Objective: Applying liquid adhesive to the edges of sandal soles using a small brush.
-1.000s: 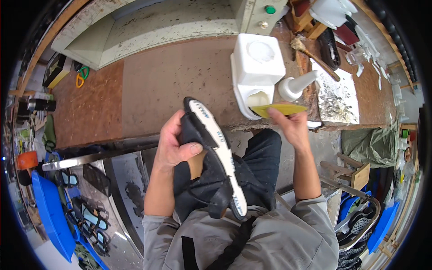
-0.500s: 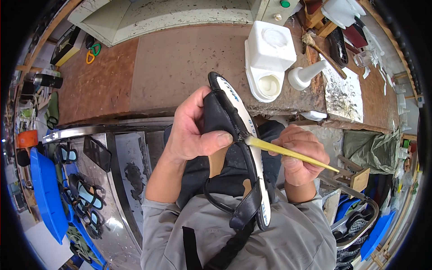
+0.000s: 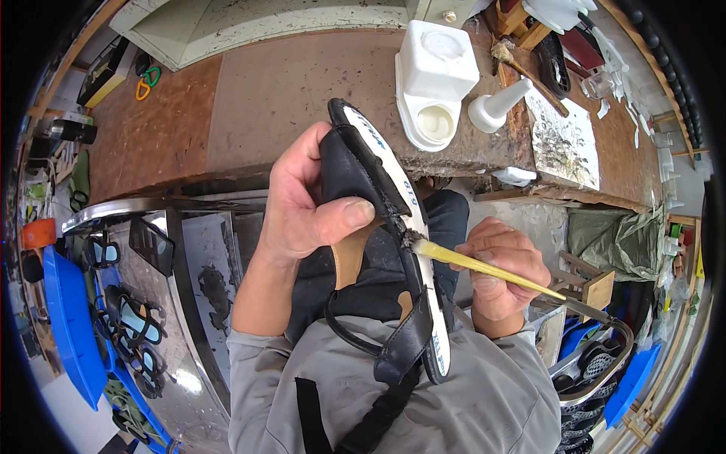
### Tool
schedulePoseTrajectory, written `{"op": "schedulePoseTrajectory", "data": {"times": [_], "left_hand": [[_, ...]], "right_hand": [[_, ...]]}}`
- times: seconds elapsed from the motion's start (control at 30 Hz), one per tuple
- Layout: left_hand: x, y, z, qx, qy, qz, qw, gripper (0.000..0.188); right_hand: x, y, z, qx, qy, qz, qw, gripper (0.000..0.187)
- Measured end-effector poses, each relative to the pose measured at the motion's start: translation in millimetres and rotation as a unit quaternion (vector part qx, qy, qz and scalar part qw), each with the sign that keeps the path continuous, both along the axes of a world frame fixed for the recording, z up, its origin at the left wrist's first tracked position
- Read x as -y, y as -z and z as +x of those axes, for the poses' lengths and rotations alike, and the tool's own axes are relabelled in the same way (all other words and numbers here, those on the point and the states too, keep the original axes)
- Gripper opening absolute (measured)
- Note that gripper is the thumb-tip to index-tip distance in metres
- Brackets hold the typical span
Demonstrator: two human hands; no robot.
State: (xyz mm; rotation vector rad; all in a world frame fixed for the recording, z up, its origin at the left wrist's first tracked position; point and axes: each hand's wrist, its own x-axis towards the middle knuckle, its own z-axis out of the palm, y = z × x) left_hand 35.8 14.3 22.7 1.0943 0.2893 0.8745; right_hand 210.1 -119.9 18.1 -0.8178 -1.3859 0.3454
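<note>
A black strappy sandal point(image 3: 354, 172) is held tilted in front of my chest, its pale underside point(image 3: 378, 144) with a black rim facing right. My left hand point(image 3: 302, 216) grips it by the wide front strap, thumb pressed on the black upper. Between the fingers and thumb of my right hand point(image 3: 503, 265) is a brush with a yellow handle point(image 3: 476, 265). Its dark, clotted bristles point(image 3: 412, 240) touch the sandal's edge near the middle of the underside. The ankle strap point(image 3: 408, 344) hangs toward my lap.
On the bench point(image 3: 302, 98) ahead stand a white plastic pot point(image 3: 439, 60) with a round opening and a white cone-shaped piece point(image 3: 499, 106). A stained paper sheet point(image 3: 563, 144) lies to their right. Several sandals sit on a rack point(image 3: 140, 321) at left; more soles fill a rack point(image 3: 597, 371) at right.
The sandal and my left hand have shifted slightly left in view, as has the bench. The brush tip has moved a little down along the sandal's edge, and its dark bristles now show.
</note>
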Motion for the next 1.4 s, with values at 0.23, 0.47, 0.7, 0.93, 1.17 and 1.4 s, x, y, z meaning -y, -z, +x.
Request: {"op": "schedulePoseTrajectory", "data": {"times": [0.23, 0.47, 0.7, 0.93, 1.17, 1.4], "left_hand": [[4.4, -2.4, 0.4, 0.018, -0.01, -0.002, 1.0, 0.044], [9.5, -2.9, -2.6, 0.018, -0.022, -0.002, 1.0, 0.043], [11.5, -9.1, -3.4, 0.014, -0.005, 0.033, 0.999, 0.044], [15.9, -14.4, -5.7, 0.0, 0.019, 0.052, 0.998, 0.042], [19.1, -19.8, -11.0, -0.025, 0.008, 0.059, 0.998, 0.039], [18.0, -18.9, -9.7, -0.021, 0.01, 0.058, 0.998, 0.039]], "right_hand": [[12.9, 1.3, -1.2, 0.0, 0.003, 0.014, 1.0, 0.019], [24.8, -2.4, -0.2, 0.018, -0.018, 0.021, 0.999, 0.018], [32.0, -8.0, 6.3, -0.074, -0.06, -0.035, 0.995, 0.016], [1.0, -27.7, 12.9, -0.022, -0.059, -0.022, 0.998, 0.016], [-7.9, -34.4, 11.9, 0.1, -0.018, 0.072, 0.992, 0.019], [-4.6, -37.3, 15.9, 0.116, 0.008, 0.086, 0.989, 0.019]]}}
